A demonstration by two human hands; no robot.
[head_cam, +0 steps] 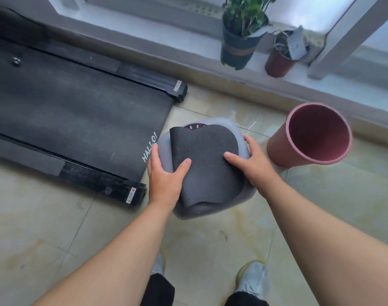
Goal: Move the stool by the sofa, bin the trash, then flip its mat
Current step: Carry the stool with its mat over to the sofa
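A grey stool (244,146) stands on the tiled floor in front of me. A dark mat (206,160) lies on its seat, its textured underside up and its near edge curling. A bit of the printed face shows at the far edge. My left hand (164,173) holds the stool's left side with the thumb pressing on the mat. My right hand (252,160) holds the stool's right side, its thumb on the mat too. A pink bin (308,138) stands just right of the stool, tilted open towards me; its inside looks bare.
A black treadmill (74,111) lies on the floor to the left, its end close to the stool. Two potted plants (239,40) stand on the window ledge behind. My shoes (252,279) are at the bottom.
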